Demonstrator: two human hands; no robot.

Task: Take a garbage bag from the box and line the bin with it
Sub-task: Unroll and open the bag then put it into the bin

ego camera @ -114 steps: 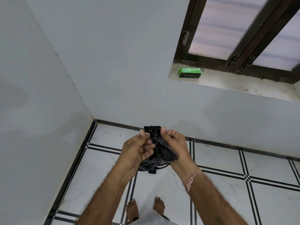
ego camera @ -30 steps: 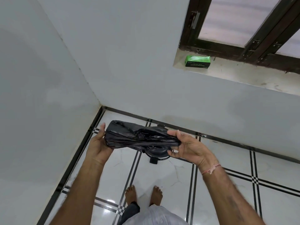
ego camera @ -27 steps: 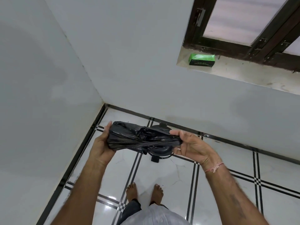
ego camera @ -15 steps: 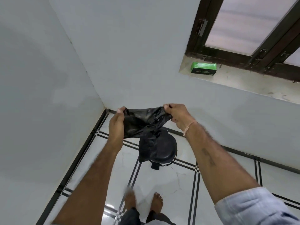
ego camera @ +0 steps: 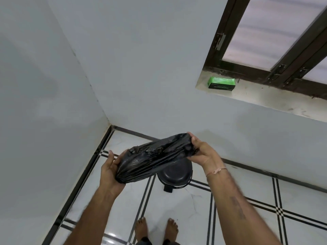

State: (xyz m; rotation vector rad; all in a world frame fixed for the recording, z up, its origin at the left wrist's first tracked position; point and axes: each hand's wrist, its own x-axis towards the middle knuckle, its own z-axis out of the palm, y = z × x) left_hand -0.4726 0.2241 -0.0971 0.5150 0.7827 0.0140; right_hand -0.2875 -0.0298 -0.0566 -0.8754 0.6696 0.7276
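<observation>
A black garbage bag [ego camera: 154,157] is stretched between both hands above the floor, bunched into a slanted band. My left hand [ego camera: 110,171] holds its lower left end, fingers wrapped behind the plastic. My right hand [ego camera: 201,153] grips the upper right end, fingers curled over it. Directly below stands a black pedal bin [ego camera: 175,175] with its lid down, partly hidden by the bag. The green bag box [ego camera: 222,83] lies on the window sill [ego camera: 265,99] at the upper right.
Two grey walls meet in a corner at the left behind the bin. The floor [ego camera: 177,207] is white tile with black lines. My bare feet [ego camera: 156,228] stand just in front of the bin. A dark-framed window [ego camera: 261,41] sits above the sill.
The bag was raised high with part of it hanging loose half a second ago; now it is lower and pulled taut again between hands spread wider, right end higher.
</observation>
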